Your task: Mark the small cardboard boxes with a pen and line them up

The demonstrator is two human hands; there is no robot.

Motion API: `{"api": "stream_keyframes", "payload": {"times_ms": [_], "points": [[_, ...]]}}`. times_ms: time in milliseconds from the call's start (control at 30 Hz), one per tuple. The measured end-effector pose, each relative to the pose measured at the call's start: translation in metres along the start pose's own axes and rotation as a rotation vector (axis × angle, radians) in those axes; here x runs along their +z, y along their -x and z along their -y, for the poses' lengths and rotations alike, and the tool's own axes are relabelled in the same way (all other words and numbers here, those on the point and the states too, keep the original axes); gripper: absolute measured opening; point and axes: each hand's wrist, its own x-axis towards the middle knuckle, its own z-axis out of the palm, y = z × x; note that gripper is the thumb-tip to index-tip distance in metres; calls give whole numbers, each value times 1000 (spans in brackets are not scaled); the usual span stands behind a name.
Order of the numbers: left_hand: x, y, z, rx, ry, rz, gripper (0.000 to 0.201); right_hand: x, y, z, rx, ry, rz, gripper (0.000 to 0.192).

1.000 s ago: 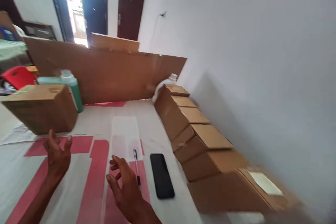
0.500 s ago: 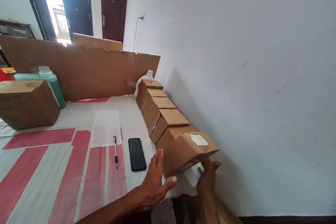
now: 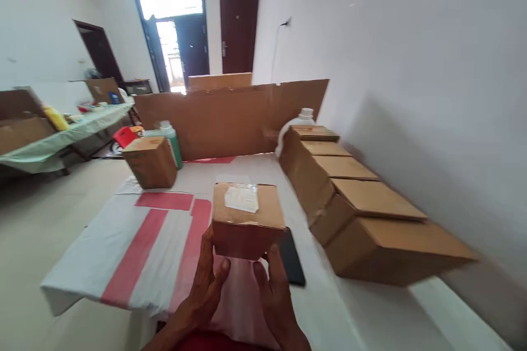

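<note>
A small brown cardboard box (image 3: 247, 219) with a white label under clear tape on its top is between my two hands, over the middle of the table. My left hand (image 3: 205, 279) grips its left side, with the thumb near the lower front edge. On the box's right side is my right hand (image 3: 276, 290), slightly blurred, its thumb also low at the front. The fingers behind the box are hidden. A black phone (image 3: 293, 258) lies on the cloth just right of the box, partly covered by it.
Several brown boxes (image 3: 349, 197) stand in a row along the wall at right, with a white jug (image 3: 305, 115) behind them. At left are another carton (image 3: 150, 162) and a green bottle (image 3: 175, 145). A cardboard panel (image 3: 222, 120) closes the table's far side.
The labelled box has left the near end of the row and moved left to the table's middle, now between both hands. My view has swung left.
</note>
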Motion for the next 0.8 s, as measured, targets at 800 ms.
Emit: {"api": "stream_keyframes", "payload": {"times_ms": [800], "points": [[-76,24,22,-230,-158,-306,64,73,-48,33,-27,-157,434,51]]}}
